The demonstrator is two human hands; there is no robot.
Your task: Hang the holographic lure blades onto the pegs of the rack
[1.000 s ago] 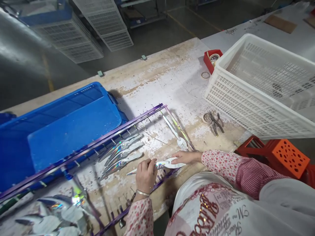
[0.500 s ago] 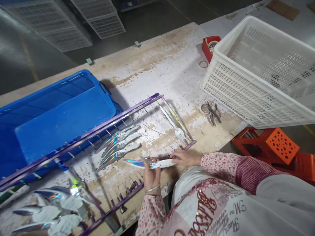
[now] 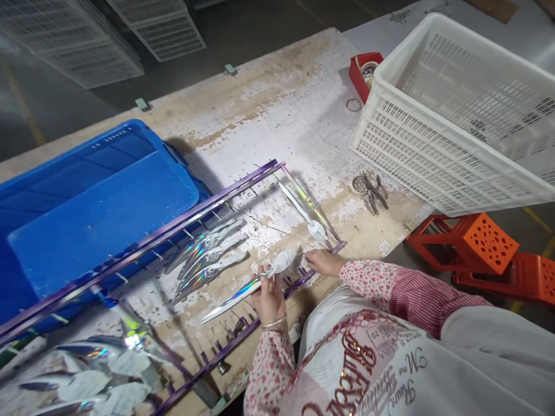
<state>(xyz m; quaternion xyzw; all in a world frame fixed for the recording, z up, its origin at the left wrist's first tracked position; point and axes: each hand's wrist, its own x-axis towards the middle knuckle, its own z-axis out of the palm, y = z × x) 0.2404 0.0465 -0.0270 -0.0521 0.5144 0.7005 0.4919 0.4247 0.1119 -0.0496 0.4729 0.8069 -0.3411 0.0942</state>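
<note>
My left hand (image 3: pixel 269 292) is closed around a long iridescent fish-shaped lure (image 3: pixel 243 289), holding it slanted over the near rail of a purple pin rack (image 3: pixel 225 203). My right hand (image 3: pixel 321 262) rests by the rack's near right corner, fingers pinched near the lure's white tail end. Three more shiny lures (image 3: pixel 208 254) lie side by side inside the rack. One lure (image 3: pixel 303 212) lies along the rack's right end.
A blue crate (image 3: pixel 87 196) sits to the left behind the rack. A white slotted basket (image 3: pixel 455 115) stands at right, pliers (image 3: pixel 373 190) in front of it, a red box (image 3: pixel 363 72) behind. More lures (image 3: pixel 95 375) are piled at lower left. Orange stools (image 3: pixel 477 248) stand beside the table.
My left hand has tilted the lure, its pointed tip swinging down to the left. My right hand has let go of the tail and moved up to the rack corner.
</note>
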